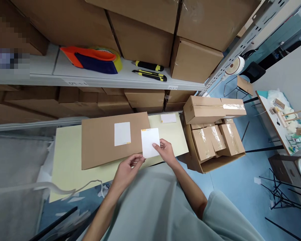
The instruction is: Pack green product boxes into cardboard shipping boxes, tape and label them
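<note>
A square white label (148,147) with a thin orange strip along its top edge is held over the right end of a flat brown cardboard piece (97,144). My right hand (166,152) pinches the label's right side between thumb and fingers. At its lower left corner, the closed fingertips of my left hand (129,170) meet the label; exactly how they grip the corner is hard to see. Another white label (122,134) lies on the cardboard. Underneath is a pale yellow tabletop (65,157), with a small white paper (168,118) near its back right.
An orange and blue tape dispenser (95,60) and two yellow-black box cutters (150,71) lie on a shelf (130,80) packed with cardboard boxes. To the right stands an open carton (203,167) full of taped boxes. A white cable (55,190) crosses the table's left side.
</note>
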A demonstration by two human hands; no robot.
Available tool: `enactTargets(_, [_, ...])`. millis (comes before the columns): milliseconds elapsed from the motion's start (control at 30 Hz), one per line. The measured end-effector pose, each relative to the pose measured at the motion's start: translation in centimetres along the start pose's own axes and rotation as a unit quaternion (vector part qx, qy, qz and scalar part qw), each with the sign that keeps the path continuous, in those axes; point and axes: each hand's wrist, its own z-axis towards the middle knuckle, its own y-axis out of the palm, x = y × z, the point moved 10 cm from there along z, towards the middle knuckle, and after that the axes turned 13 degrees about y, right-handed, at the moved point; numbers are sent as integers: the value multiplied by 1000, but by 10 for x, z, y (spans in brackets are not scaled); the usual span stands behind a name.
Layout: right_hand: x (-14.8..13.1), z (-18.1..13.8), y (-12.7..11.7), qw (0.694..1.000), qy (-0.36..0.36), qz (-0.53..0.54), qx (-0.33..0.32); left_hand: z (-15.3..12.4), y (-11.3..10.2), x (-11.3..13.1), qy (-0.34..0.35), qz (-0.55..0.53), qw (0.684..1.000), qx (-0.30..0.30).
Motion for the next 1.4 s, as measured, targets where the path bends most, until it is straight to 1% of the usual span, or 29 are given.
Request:
enactTargets(100, [-2,10,-5,999,-25,-20,-7,0,0,-4,0,-10,1000,12])
enactTargets(167, [-8,24,-16,998,-47,-38,4,1,-4,-7,-5,-11,1000,27])
enactTargets(233, [-22,47,-34,995,-75,-61,40,1,-9,-9,-8,-5,999,48])
enactTargets(333, [-55,90,-70,975,-114,-131,140,1,-17,-11,-10,8,997,73])
enactTargets(400, [-81,122,-89,944,-130,-224,204,0,-20,-12,-9,16,997,76])
enactTargets(433, [-94,138,-94,922,-138,-284,225,0,-21,-12,-8,19,997,75])
enactTargets(533, [-128,179,-104,842,-153,-437,279,1,-23,-13,-3,24,997,77])
enactTargets(600, [-143,203,-104,793,-160,-512,290,2,-25,-13,0,25,996,85])
enactTargets(633, [-149,213,-102,773,-161,-541,289,2,-26,-14,0,26,996,90])
enactTargets(667, [-153,223,-100,758,-161,-565,284,3,-26,-15,-2,26,995,95])
enactTargets(733, [-158,240,-95,738,-158,-600,267,4,-27,-18,-10,28,994,101])
enactTargets(867, [-164,266,-90,716,-155,-632,254,5,-23,-28,-33,28,994,101])
enactTargets(1000, [-165,281,-88,705,-155,-643,256,8,-18,-33,-32,16,994,99])
enactTargets(1233, [-161,284,-86,695,-142,-648,277,18,-12,-33,-29,0,995,98])
enactTargets(1400, [-160,285,-89,698,-128,-645,285,21,-10,-29,-21,4,995,96])
